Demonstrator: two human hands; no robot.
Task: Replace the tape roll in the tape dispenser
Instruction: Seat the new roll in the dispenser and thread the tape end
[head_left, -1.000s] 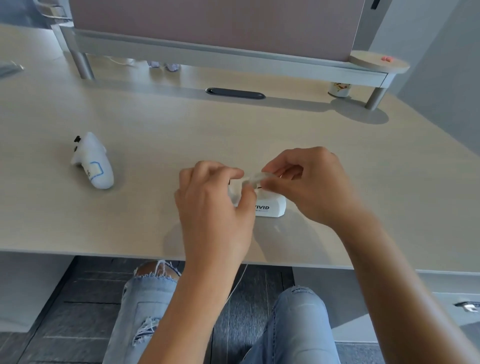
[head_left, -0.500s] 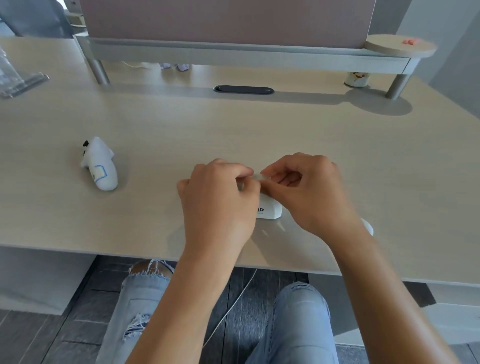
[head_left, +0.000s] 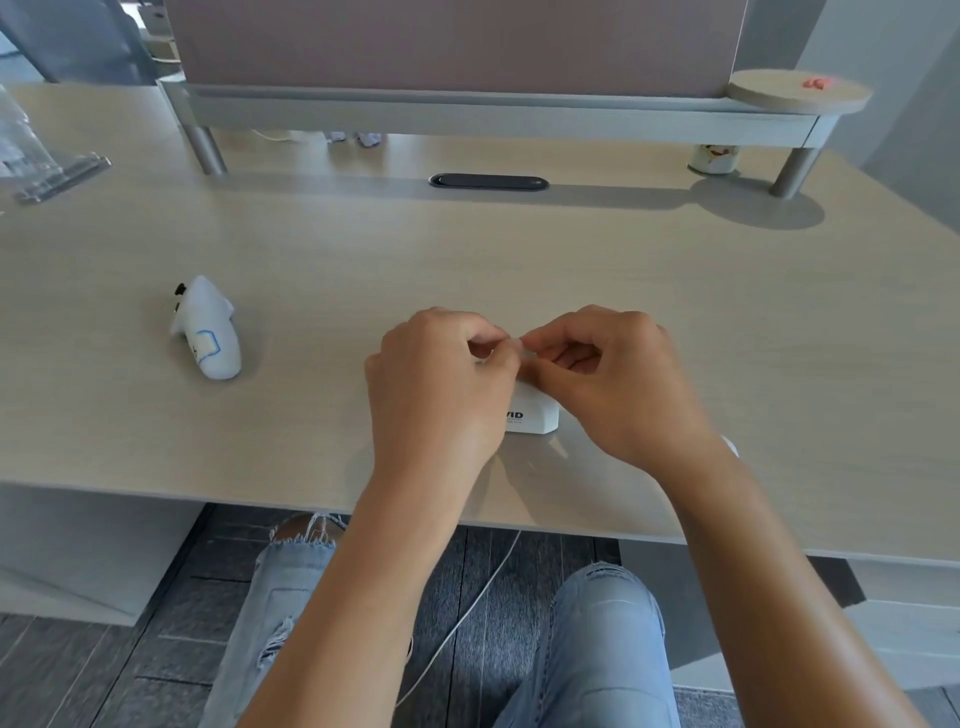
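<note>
A small white tape dispenser (head_left: 535, 413) with black lettering stands on the pale wooden desk (head_left: 519, 270) near its front edge, mostly hidden by my hands. My left hand (head_left: 441, 389) covers its left part, fingers curled. My right hand (head_left: 608, 379) is just right of it, thumb and forefinger pinched. Between the fingertips of both hands, above the dispenser, is a small clear piece of tape (head_left: 511, 348). The tape roll itself is hidden. A white rounded thing (head_left: 730, 446) peeks out behind my right wrist.
A white shark-shaped object (head_left: 208, 332) lies on the desk to the left. A grey monitor riser (head_left: 493, 117) spans the back, with a dark oval cable slot (head_left: 488, 182) before it, a small can (head_left: 712, 158) beneath its right end. Clear plastic packaging (head_left: 36, 156) sits far left.
Both hands have closed in over the dispenser, fingertips now meeting above it; more of the dispenser is covered. The view has shifted slightly, showing more of the desk's left side.
</note>
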